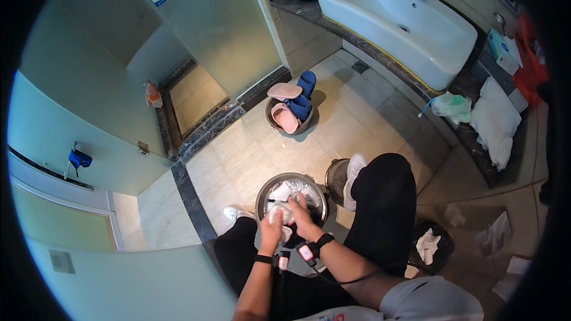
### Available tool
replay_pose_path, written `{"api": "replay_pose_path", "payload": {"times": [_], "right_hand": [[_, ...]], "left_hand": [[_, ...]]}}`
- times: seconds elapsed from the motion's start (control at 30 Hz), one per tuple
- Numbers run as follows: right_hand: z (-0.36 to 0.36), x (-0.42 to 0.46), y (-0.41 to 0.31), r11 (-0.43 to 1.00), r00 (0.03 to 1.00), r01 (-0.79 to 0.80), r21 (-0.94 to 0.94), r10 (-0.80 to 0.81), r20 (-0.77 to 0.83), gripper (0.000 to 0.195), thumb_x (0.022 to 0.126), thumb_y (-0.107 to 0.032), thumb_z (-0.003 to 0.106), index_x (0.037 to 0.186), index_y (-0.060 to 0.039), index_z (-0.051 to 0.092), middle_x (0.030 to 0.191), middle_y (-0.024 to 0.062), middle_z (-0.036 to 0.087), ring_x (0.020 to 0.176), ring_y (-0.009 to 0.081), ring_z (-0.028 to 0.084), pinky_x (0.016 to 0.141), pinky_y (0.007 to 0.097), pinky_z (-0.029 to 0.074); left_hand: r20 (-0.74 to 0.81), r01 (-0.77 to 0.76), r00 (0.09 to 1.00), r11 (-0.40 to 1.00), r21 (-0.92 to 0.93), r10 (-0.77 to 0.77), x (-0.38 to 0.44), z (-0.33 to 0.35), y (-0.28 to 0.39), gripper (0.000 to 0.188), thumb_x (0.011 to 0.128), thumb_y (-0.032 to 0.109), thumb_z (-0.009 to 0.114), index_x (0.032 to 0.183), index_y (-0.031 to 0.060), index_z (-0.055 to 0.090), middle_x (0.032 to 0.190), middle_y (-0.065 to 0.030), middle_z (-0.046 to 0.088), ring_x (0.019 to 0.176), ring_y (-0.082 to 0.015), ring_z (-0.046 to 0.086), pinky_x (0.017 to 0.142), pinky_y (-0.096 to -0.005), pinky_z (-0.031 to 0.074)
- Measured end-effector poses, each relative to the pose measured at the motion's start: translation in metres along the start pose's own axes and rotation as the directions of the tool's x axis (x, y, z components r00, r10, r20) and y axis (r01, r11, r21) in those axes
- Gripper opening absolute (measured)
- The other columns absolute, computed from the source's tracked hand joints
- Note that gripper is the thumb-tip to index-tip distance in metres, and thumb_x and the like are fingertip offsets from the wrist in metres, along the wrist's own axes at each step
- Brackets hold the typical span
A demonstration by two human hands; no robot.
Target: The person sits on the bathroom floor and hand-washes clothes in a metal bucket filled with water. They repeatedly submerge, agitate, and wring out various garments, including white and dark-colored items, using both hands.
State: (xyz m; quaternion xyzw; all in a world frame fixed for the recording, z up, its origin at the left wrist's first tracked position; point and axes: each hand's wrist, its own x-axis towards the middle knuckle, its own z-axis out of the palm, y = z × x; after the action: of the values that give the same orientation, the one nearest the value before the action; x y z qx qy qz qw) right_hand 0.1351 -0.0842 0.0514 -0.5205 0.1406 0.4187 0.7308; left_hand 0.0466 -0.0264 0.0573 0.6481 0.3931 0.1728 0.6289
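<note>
A round metal basin [263, 187] stands on the floor between my feet, with water and white cloth [281, 191] in it. Over its near side, my left hand [273, 227] and my right hand [302, 217] are close together, both gripping a bunched white cloth [280, 210]. Part of that cloth hangs below the fingers. Something dark lies under my hands; what it is cannot be told. Each wrist wears a black strap with a small cabled device.
Ahead stands a bucket [308, 125] of blue and pink slippers [285, 117]. A dark round container [337, 178] touches my right shoe [355, 174]. A lined waste bin [428, 249] is at right, a washbasin [397, 22] at upper right, and a glass door [102, 142] at left.
</note>
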Motion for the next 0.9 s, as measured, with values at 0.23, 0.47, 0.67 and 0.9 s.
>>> {"api": "replay_pose_path", "payload": {"times": [0.23, 0.47, 0.67, 0.9], "right_hand": [[-0.011, 0.014, 0.014, 0.991, 0.981, -0.129, 0.018, 0.13, -0.144, 0.019, 0.083, -0.019, 0.053, 0.082, -0.0021, 0.062, 0.076, 0.0051, 0.06, 0.067, 0.0145, 0.055, 0.061, 0.0301, 0.045], [-0.015, 0.016, 0.005, 0.992, 0.997, 0.034, -0.123, -0.042, -0.066, 0.015, 0.081, -0.013, 0.054, 0.077, -0.0004, 0.061, 0.068, 0.0036, 0.057, 0.058, 0.0128, 0.052, 0.054, 0.0297, 0.043], [-0.01, 0.001, 0.005, 0.776, 0.914, 0.343, -0.53, -0.144, 0.38, 0.011, 0.076, -0.014, 0.062, 0.08, -0.0037, 0.063, 0.067, 0.0032, 0.059, 0.059, 0.0114, 0.055, 0.054, 0.0258, 0.044], [-0.002, -0.006, 0.018, 0.792, 0.833, 0.24, -0.562, 0.13, 0.538, 0.017, 0.076, -0.017, 0.06, 0.078, -0.0014, 0.065, 0.067, 0.0093, 0.063, 0.06, 0.0186, 0.06, 0.058, 0.035, 0.048]], "left_hand": [[-0.134, -0.084, 0.982, 0.944, 0.32, 0.133, 0.004, 0.016, 0.01, 0.026, 0.087, 0.023, 0.058, 0.091, -0.0015, 0.065, 0.074, -0.0192, 0.066, 0.066, -0.0248, 0.065, 0.061, -0.0345, 0.049], [-0.026, -0.11, 0.992, 0.951, 0.289, 0.123, -0.001, 0.016, -0.007, 0.024, 0.086, 0.02, 0.058, 0.09, -0.0031, 0.064, 0.076, -0.0198, 0.064, 0.07, -0.026, 0.063, 0.065, -0.0353, 0.048], [-0.29, 0.206, 0.957, 0.765, 0.61, -0.026, 0.031, -0.048, -0.053, 0.034, 0.08, 0.022, 0.064, 0.109, 0.004, 0.061, 0.104, -0.0211, 0.061, 0.095, -0.033, 0.059, 0.081, -0.039, 0.046], [0.027, 0.335, 0.935, 0.908, 0.253, -0.353, 0.028, -0.049, -0.032, 0.044, 0.086, 0.03, 0.063, 0.115, -0.0023, 0.057, 0.109, -0.0096, 0.061, 0.094, -0.0184, 0.057, 0.082, -0.0271, 0.045]]}}
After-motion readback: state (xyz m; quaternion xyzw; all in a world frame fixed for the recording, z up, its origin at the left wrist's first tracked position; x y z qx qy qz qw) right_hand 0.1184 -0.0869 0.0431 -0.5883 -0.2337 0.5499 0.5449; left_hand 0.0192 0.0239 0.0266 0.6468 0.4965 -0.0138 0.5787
